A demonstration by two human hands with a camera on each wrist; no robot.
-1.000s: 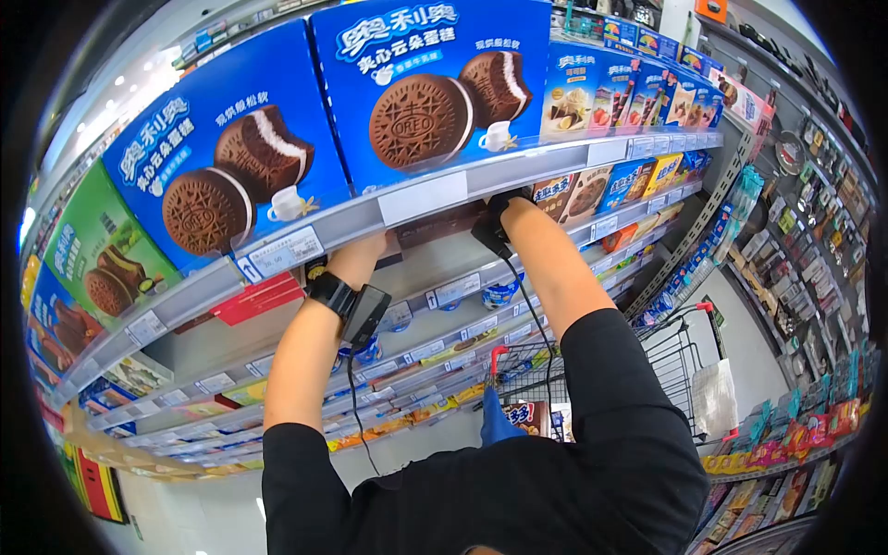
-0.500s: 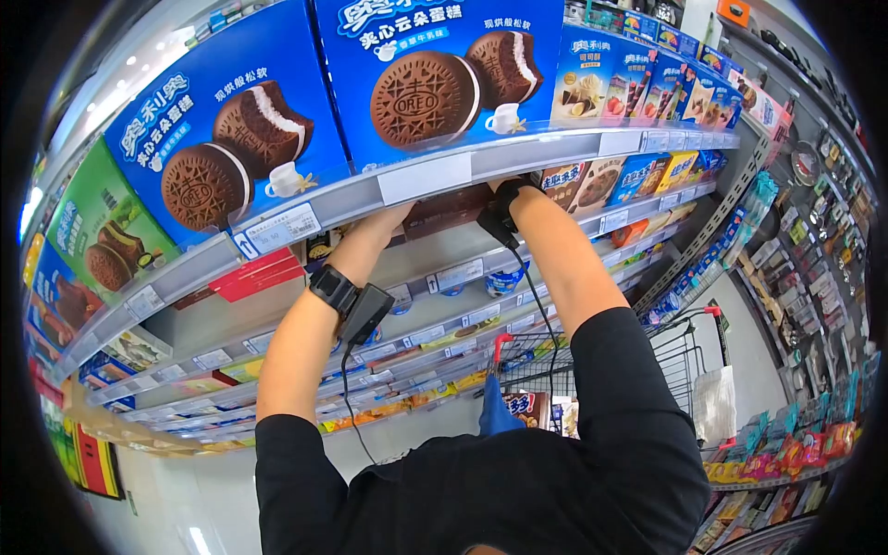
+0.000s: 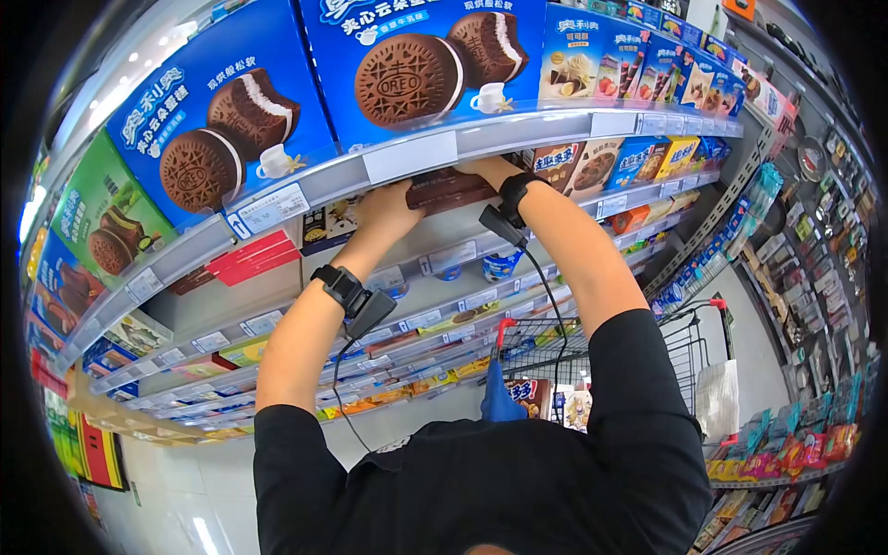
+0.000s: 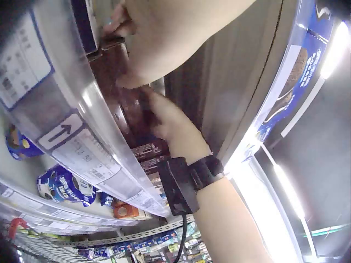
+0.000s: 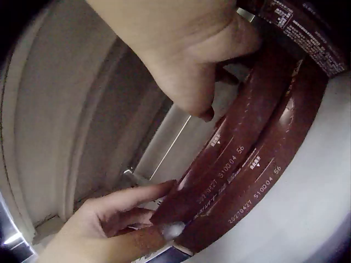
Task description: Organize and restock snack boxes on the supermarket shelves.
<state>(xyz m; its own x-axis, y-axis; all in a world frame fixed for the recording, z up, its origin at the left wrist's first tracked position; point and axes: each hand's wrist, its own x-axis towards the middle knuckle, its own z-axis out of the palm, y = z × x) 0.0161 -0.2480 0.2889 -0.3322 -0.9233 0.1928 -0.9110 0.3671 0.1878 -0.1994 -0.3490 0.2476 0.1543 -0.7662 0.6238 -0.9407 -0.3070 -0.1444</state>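
Note:
On a shelf under a row of large blue cookie boxes (image 3: 407, 74), two long dark brown boxes (image 5: 236, 159) lie side by side. My left hand (image 3: 384, 211) is at their left end; in the right wrist view its thumb and fingers pinch the end of the boxes. My right hand (image 3: 486, 169) grips toward the other end, its fingertips partly hidden behind the boxes in the right wrist view. In the left wrist view, both hands reach across the brown surface, the right hand (image 4: 173, 123) lower down. The upper shelf's lip covers part of the boxes in the head view.
Red boxes (image 3: 254, 256) and a dark patterned box (image 3: 326, 227) lie left of my hands. Cookie boxes (image 3: 597, 168) stand to the right. The upper shelf edge (image 3: 412, 159) runs close overhead. A shopping cart (image 3: 689, 351) holding packages stands beside me.
Both hands have drawn out from under the upper shelf toward me, and more of the brown boxes shows between them. The head view has shifted slightly.

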